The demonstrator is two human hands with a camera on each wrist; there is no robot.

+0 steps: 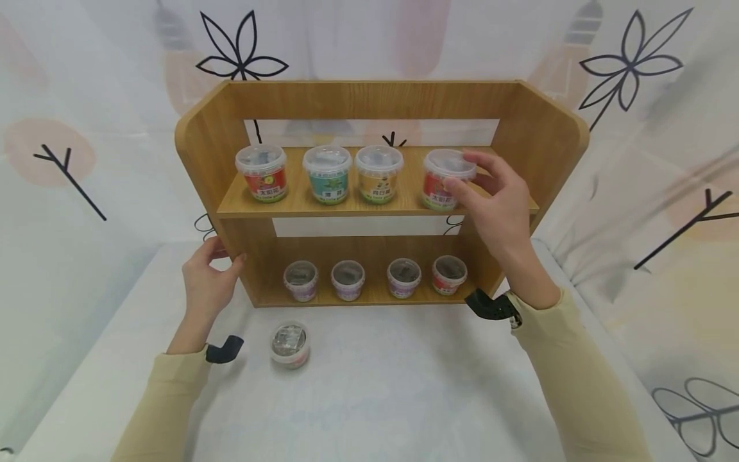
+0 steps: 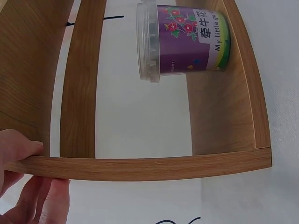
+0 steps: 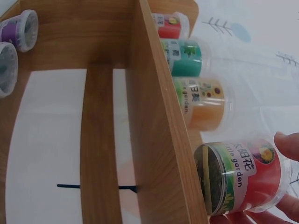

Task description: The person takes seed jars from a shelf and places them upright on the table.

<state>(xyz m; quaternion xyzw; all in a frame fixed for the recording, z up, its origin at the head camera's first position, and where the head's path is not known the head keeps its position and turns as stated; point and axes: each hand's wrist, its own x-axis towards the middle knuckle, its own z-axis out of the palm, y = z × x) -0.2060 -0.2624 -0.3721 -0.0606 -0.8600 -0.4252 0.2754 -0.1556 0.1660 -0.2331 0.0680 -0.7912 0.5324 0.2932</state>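
At the right end of the wooden shelf's upper tier, the red-labelled cup, long axis near upright, is pinched by the nearer right hand; the shelf's left side panel is gripped by the left hand.

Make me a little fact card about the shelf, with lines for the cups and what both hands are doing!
Shelf: wooden shelf, two levels
Top, left to right: red cup, teal cup, yellow cup, second red cup
Bottom, left to right: first purple cup, second purple cup, third purple cup, lower red cup
In front: one loose cup on the white table
Left hand: grips the shelf's left side
Right hand: holds the second red cup
Total cups: nine
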